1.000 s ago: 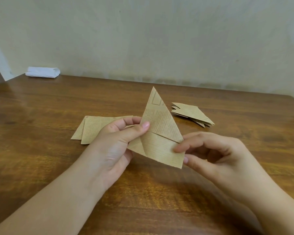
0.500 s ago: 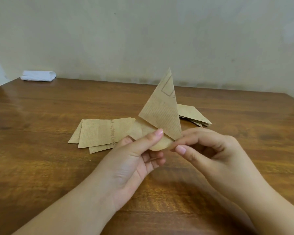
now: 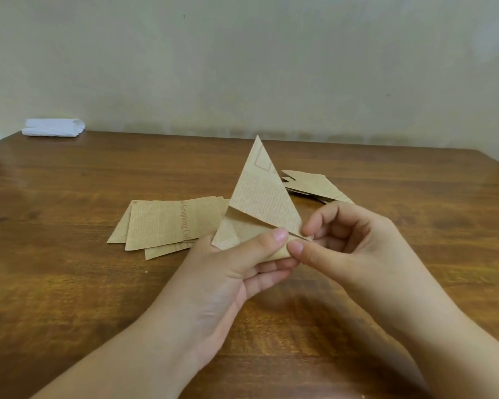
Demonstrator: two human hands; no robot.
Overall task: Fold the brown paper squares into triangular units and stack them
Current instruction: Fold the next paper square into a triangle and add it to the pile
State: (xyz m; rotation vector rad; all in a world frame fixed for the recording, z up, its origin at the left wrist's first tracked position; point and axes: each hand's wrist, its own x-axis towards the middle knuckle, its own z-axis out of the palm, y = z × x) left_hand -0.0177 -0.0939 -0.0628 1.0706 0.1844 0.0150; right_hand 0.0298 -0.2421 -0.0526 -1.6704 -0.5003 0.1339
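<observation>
Held up above the wooden counter (image 3: 69, 283), near its middle: a partly folded brown paper piece (image 3: 264, 203), tall triangular flap pointing upward, tip tilted a little away. Left hand (image 3: 231, 277) gripping its lower edge, thumb pressed on the front, fingers curled underneath behind the paper. Right hand (image 3: 355, 249) pinching the lower right corner, thumb and forefinger closed on the paper, remaining fingers curled loosely above. Thumbs of both hands almost touching at that corner. Faint printed lines of text and a drawn rectangle visible on the raised flap.

Lying flat on the counter behind and left of the hands: a loose pile of unfolded brown paper squares (image 3: 162, 226), fanned out, edges overlapping, printed lettering running along one side. Behind and right, partly hidden by the raised flap: a low stack of folded triangular units (image 3: 314, 184), points jutting out at the left. Far back at the left corner of the counter, against the wall: a folded white cloth (image 3: 54, 127), well apart from everything else.
</observation>
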